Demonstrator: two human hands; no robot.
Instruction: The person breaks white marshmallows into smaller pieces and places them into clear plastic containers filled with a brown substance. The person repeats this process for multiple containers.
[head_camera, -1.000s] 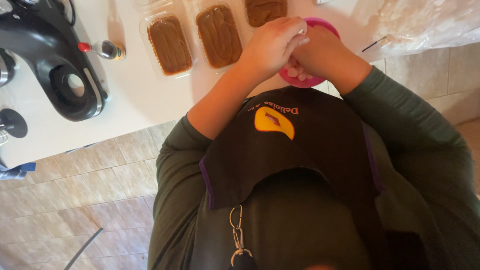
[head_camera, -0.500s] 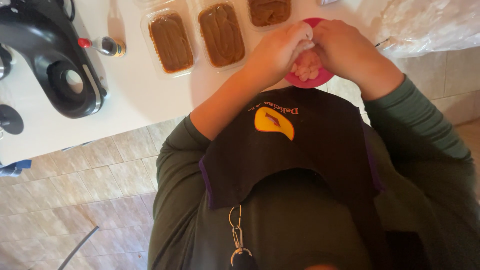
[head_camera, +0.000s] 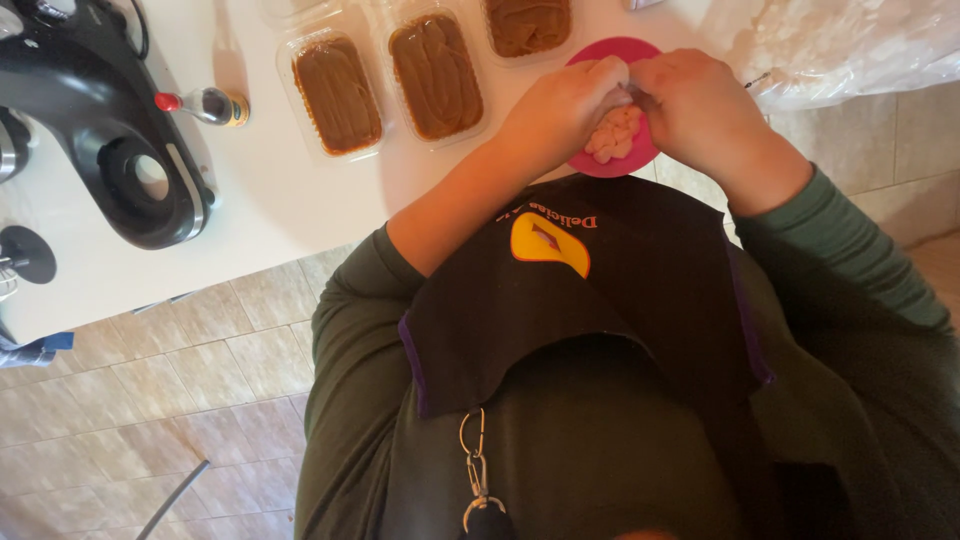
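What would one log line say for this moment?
left hand: over pink plate | right hand: meets left above pale pieces | three tubs of brown paste beside | mixer far left

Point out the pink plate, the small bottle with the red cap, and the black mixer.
Pink plate (head_camera: 610, 167), head view, bare lower rim.
Small bottle (head_camera: 212, 105), head view, middle of its body.
Black mixer (head_camera: 90, 110), head view, top of its black housing.

Three clear tubs of brown paste (head_camera: 436, 75) sit at twelve o'clock on the white counter (head_camera: 270, 190). A small bottle (head_camera: 205, 105) and black stand mixer (head_camera: 100, 130) lie toward ten o'clock; a plastic bag (head_camera: 860, 45) is at one o'clock.
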